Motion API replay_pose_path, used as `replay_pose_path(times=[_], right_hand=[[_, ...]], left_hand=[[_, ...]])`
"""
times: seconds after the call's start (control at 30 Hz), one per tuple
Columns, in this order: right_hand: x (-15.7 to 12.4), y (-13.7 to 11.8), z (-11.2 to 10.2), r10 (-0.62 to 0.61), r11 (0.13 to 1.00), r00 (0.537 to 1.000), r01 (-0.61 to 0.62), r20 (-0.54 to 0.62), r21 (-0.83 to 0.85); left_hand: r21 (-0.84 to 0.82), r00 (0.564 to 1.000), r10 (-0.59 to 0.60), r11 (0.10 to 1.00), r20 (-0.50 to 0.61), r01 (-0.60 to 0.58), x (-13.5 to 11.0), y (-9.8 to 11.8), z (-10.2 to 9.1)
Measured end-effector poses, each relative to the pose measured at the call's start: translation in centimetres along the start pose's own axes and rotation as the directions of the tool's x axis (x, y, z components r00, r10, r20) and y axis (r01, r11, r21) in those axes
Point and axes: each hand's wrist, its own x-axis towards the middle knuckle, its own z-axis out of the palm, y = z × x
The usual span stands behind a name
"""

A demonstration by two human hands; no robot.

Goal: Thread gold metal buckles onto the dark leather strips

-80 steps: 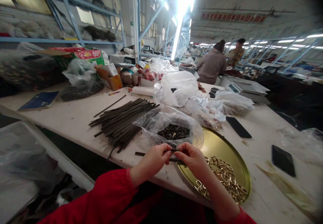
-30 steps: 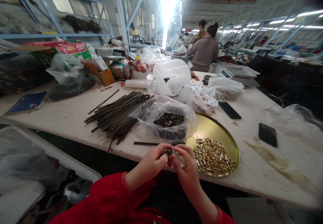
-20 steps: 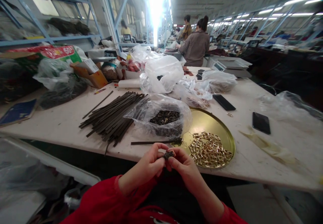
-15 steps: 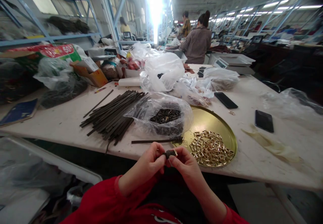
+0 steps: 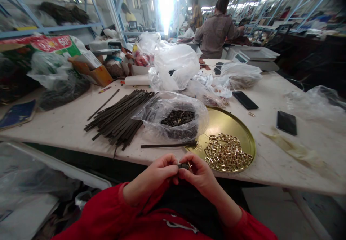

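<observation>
Close to my body, just off the table's front edge, my left hand [image 5: 165, 169] and my right hand [image 5: 195, 169] meet around a short dark strap piece [image 5: 184, 166] with a gold buckle [image 5: 189, 165] at its right end. Both hands pinch the strap piece, and fingers hide part of it. Beyond them a long dark strip [image 5: 164, 146] lies along the table edge, its right end on a round gold tray [image 5: 243, 132]. Gold buckles [image 5: 227, 153] are heaped on that tray. A clear plastic bag [image 5: 151, 119] beside it holds small dark pieces [image 5: 180, 118].
On the table [image 5: 62, 128], a pile of dark strips [image 5: 121, 117] lies left of the bag. Two black phones [image 5: 245, 100] [image 5: 286, 122] rest at the right. White plastic bags [image 5: 175, 67] and a carton [image 5: 100, 75] stand farther back. A person [image 5: 217, 29] is at the far end.
The strap piece has turned slightly between my fingers, and my hands have drawn closer together. The view has shifted a little. The person at the back has changed posture.
</observation>
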Motion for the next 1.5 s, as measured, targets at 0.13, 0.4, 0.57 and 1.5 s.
replay_pose_path(times=[0.13, 0.4, 0.57, 1.5], right_hand=[[-0.1, -0.1, 0.4, 0.045, 0.997, 0.999, -0.044, 0.016, -0.071], [-0.9, 0.1, 1.0, 0.126, 0.992, 0.980, -0.126, 0.153, -0.014], [-1.5, 0.9, 1.8, 0.285, 0.858, 0.946, -0.325, 0.156, 0.398], [-2.4, 1.3, 0.5, 0.189, 0.969, 0.981, -0.179, 0.043, -0.171]], left_hand=[[-0.007, 1.000, 0.006, 1.000, 0.002, -0.006, -0.5, 0.2, -0.1], [0.383, 0.992, 0.113, 0.915, 0.054, -0.125, -1.6, 0.4, -0.3], [0.552, 0.981, 0.186, 0.813, 0.055, -0.185, -1.8, 0.0, -0.9], [0.266, 0.998, -0.048, 0.963, 0.036, 0.037, -2.1, -2.4, -1.9]])
